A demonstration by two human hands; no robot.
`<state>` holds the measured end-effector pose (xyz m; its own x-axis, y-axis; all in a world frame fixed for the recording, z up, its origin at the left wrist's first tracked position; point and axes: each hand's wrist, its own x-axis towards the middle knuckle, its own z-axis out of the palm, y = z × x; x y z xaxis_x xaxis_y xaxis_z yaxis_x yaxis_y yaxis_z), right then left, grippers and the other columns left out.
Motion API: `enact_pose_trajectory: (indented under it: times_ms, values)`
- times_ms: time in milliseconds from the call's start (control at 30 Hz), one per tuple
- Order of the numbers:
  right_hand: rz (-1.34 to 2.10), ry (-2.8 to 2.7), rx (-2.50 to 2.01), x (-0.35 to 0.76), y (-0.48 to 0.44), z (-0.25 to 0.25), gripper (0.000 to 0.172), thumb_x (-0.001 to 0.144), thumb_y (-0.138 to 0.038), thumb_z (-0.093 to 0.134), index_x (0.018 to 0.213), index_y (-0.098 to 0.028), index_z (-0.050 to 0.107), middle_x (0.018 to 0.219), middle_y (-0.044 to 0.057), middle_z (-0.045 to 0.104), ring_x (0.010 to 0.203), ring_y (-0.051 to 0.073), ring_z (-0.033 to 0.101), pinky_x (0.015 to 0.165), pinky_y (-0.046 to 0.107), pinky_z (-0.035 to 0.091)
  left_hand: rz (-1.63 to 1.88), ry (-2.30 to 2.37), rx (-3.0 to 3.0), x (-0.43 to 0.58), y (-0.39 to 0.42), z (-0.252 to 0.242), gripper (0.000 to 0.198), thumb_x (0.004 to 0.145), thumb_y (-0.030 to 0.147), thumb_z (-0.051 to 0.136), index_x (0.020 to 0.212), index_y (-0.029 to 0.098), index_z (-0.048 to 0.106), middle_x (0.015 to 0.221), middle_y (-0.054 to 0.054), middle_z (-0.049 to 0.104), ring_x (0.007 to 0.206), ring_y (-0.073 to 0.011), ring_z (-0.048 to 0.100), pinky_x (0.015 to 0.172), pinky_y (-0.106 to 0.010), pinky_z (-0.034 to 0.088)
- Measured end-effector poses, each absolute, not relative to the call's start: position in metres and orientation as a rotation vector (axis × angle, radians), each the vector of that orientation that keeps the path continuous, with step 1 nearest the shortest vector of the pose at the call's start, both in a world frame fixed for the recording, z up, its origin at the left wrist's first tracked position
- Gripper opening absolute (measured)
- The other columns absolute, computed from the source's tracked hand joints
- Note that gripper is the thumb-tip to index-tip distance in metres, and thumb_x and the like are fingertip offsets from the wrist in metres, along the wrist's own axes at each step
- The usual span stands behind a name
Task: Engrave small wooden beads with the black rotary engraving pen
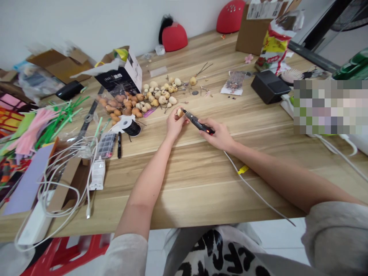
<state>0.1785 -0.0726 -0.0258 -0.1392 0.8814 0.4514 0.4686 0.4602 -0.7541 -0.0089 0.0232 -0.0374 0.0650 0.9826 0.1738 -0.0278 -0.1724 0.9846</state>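
Note:
My left hand pinches a small pale nut-like bead above the wooden table. My right hand is wrapped round a slim black pen-shaped power tool with a red light on its side; the tool's tip touches the bead. A white cable runs from the tool across the table and off its near edge. Just behind my hands lies a heap of brown and cream nuts.
A black spool, a marker, green and pink pipe cleaners, a white power strip with tangled cables and cardboard boxes crowd the left. A black box, a snack bag and red domes sit at the back right.

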Motion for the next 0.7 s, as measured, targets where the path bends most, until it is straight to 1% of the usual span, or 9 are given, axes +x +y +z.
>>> enact_pose_trajectory:
  times_ms: [67, 167, 200, 300, 333, 433, 567, 667, 700]
  values:
    - [0.549, -1.776, -1.153, 0.1784, -0.0729, -0.0252, 0.038, 0.081, -0.029, 0.06, 0.117, -0.018, 0.068, 0.089, 0.006, 0.077, 0.068, 0.021, 0.068, 0.07, 0.035, 0.055, 1.302, 1.065, 1.364, -0.0086, 0.0228, -0.0373, 0.039, 0.075, 0.032, 0.078, 0.109, 0.021, 0.063, 0.082, 0.0, 0.066, 0.066, -0.0116, 0.067, 0.065, -0.026, 0.059]
    - [0.523, -1.794, -1.091, 0.1779, -0.0734, -0.0244, 0.037, 0.08, -0.027, 0.061, 0.115, -0.019, 0.069, 0.104, 0.008, 0.077, 0.084, 0.023, 0.071, 0.08, 0.036, 0.056, 1.321, 1.082, 1.384, -0.0079, 0.0221, -0.0365, 0.038, 0.073, 0.033, 0.079, 0.106, 0.021, 0.064, 0.082, 0.0, 0.065, 0.065, -0.0099, 0.064, 0.063, -0.024, 0.058]
    - [0.515, -1.795, -1.086, 0.1778, -0.0735, -0.0243, 0.037, 0.08, -0.027, 0.061, 0.115, -0.019, 0.069, 0.105, 0.008, 0.077, 0.086, 0.023, 0.072, 0.08, 0.036, 0.056, 1.321, 1.084, 1.385, -0.0076, 0.0219, -0.0362, 0.038, 0.073, 0.033, 0.079, 0.106, 0.021, 0.064, 0.082, 0.0, 0.065, 0.065, -0.0097, 0.064, 0.062, -0.023, 0.058]
    - [0.514, -1.776, -1.138, 0.1777, -0.0737, -0.0242, 0.038, 0.08, -0.027, 0.06, 0.116, -0.018, 0.069, 0.096, 0.007, 0.077, 0.074, 0.022, 0.07, 0.071, 0.035, 0.055, 1.316, 1.078, 1.369, -0.0073, 0.0219, -0.0359, 0.039, 0.073, 0.033, 0.078, 0.107, 0.021, 0.063, 0.083, -0.001, 0.065, 0.065, -0.0103, 0.064, 0.062, -0.024, 0.058]
    - [0.515, -1.775, -1.143, 0.1777, -0.0737, -0.0243, 0.038, 0.08, -0.027, 0.06, 0.116, -0.018, 0.069, 0.095, 0.007, 0.077, 0.073, 0.022, 0.069, 0.07, 0.035, 0.055, 1.32, 1.078, 1.362, -0.0074, 0.022, -0.036, 0.039, 0.073, 0.033, 0.078, 0.107, 0.021, 0.062, 0.083, -0.001, 0.065, 0.065, -0.0103, 0.065, 0.062, -0.024, 0.058]
    - [0.514, -1.799, -1.111, 0.1779, -0.0737, -0.0242, 0.038, 0.079, -0.026, 0.061, 0.115, -0.019, 0.069, 0.102, 0.007, 0.077, 0.081, 0.023, 0.07, 0.076, 0.036, 0.055, 1.338, 1.085, 1.36, -0.0077, 0.0226, -0.0366, 0.039, 0.073, 0.032, 0.078, 0.106, 0.021, 0.063, 0.082, 0.0, 0.064, 0.064, -0.0094, 0.063, 0.061, -0.023, 0.057]
    - [0.541, -1.806, -1.159, 0.1787, -0.0735, -0.024, 0.04, 0.081, -0.026, 0.06, 0.119, -0.018, 0.068, 0.095, 0.006, 0.077, 0.072, 0.022, 0.068, 0.072, 0.036, 0.055, 1.333, 1.077, 1.36, -0.0079, 0.0228, -0.0368, 0.038, 0.073, 0.031, 0.078, 0.107, 0.022, 0.062, 0.082, 0.001, 0.065, 0.063, -0.0098, 0.064, 0.061, -0.023, 0.057]
    - [0.534, -1.827, -1.117, 0.1789, -0.0734, -0.0239, 0.04, 0.08, -0.026, 0.061, 0.118, -0.019, 0.068, 0.107, 0.008, 0.076, 0.083, 0.023, 0.07, 0.078, 0.035, 0.055, 1.336, 1.094, 1.372, -0.0076, 0.0222, -0.0362, 0.037, 0.072, 0.03, 0.078, 0.105, 0.022, 0.063, 0.08, 0.002, 0.064, 0.063, -0.009, 0.063, 0.06, -0.021, 0.057]
    - [0.529, -1.828, -1.109, 0.1788, -0.0734, -0.0239, 0.04, 0.08, -0.026, 0.061, 0.118, -0.019, 0.068, 0.108, 0.008, 0.076, 0.084, 0.023, 0.071, 0.079, 0.035, 0.055, 1.335, 1.093, 1.377, -0.0074, 0.0219, -0.036, 0.036, 0.072, 0.029, 0.078, 0.104, 0.022, 0.063, 0.079, 0.002, 0.064, 0.063, -0.0086, 0.063, 0.06, -0.021, 0.056]
